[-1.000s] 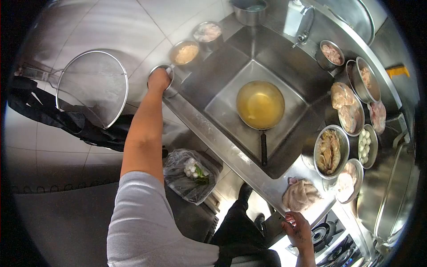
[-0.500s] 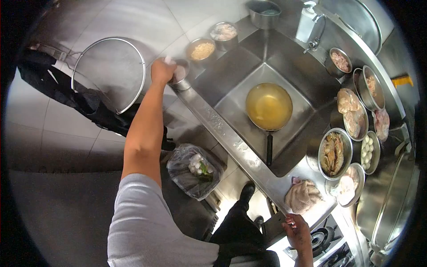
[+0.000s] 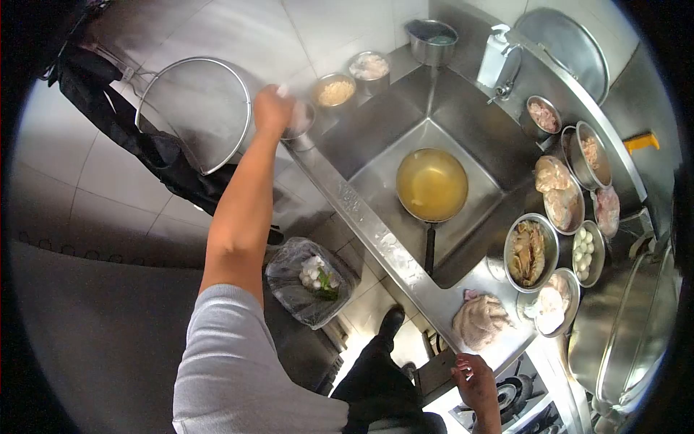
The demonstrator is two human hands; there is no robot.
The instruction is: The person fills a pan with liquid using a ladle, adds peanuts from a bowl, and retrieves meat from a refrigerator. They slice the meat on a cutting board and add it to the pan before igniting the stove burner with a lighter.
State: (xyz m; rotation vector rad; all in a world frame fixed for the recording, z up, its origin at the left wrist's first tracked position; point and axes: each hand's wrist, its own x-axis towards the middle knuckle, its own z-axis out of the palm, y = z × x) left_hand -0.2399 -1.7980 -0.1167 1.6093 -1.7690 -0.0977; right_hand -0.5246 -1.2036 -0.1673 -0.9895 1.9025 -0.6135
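My left hand (image 3: 273,114) reaches far out and is closed over the rim of a small metal bowl (image 3: 301,121) at the sink's left corner. A small white piece (image 3: 283,90) sticks out of its fist; blur hides what it is. My right hand (image 3: 476,382) hangs near the counter's front edge, fingers loosely curled and apart, with nothing visible in them. Close by it lies a crumpled beige cloth (image 3: 481,322). Beside the left hand's bowl stand a bowl of pale yellow bits (image 3: 336,92) and a metal pot of white pieces (image 3: 369,66).
A pan (image 3: 432,185) of yellowish liquid sits in the steel sink (image 3: 361,155). Bowls of prawns (image 3: 529,253), white balls (image 3: 583,253) and raw meat (image 3: 560,195) line the right side. Below are a lined bin (image 3: 303,289) and a stove burner (image 3: 512,394).
The camera view has shifted slightly. My left hand stays by the small bowl, and my right hand stays low at the counter edge.
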